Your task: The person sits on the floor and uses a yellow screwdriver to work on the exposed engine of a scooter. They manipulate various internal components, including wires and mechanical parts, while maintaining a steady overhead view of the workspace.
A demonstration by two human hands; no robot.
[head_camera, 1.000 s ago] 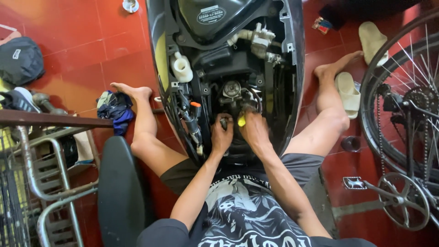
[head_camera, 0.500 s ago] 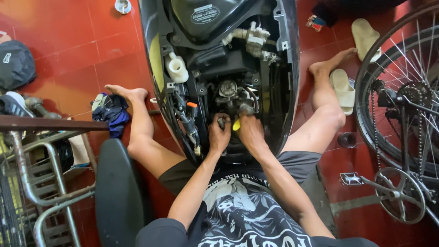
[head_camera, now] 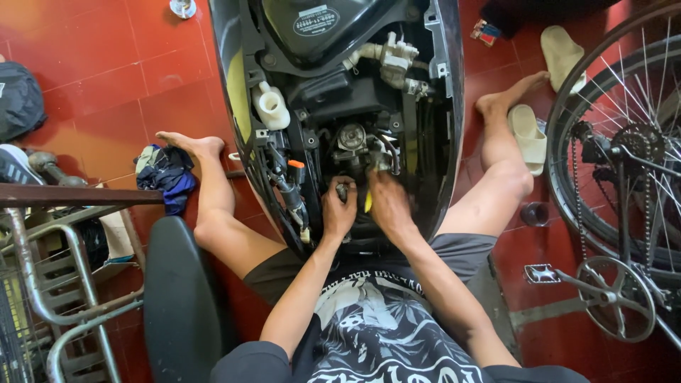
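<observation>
Yellow-handled tool (head_camera: 367, 201) sits gripped in the right hand (head_camera: 389, 206), whose fingers are curled shut around it, only a strip of the yellow grip showing at the thumb side. Just beside it, the left hand (head_camera: 338, 211) is closed too, pinching a small dark metal part (head_camera: 342, 190) at its fingertips; what kind of part it is cannot be made out. Both hands work close together, almost touching, low inside the opened scooter body (head_camera: 440, 106).

Directly beyond the two hands stands a round grey metal engine component (head_camera: 351, 136) with hoses and wires about it. Farther off to the left hand's side is a white plastic reservoir (head_camera: 272, 108), and nearer that hand an orange-tipped connector (head_camera: 296, 167) on a cable bundle.

The person sits on the red tiled floor (head_camera: 106, 78), bare legs spread either side of the scooter. Beyond the left foot lies a blue rag (head_camera: 167, 177). Off to the right hand's side stand a bicycle wheel (head_camera: 624, 142) and a pale sandal (head_camera: 526, 138) by the right foot.
</observation>
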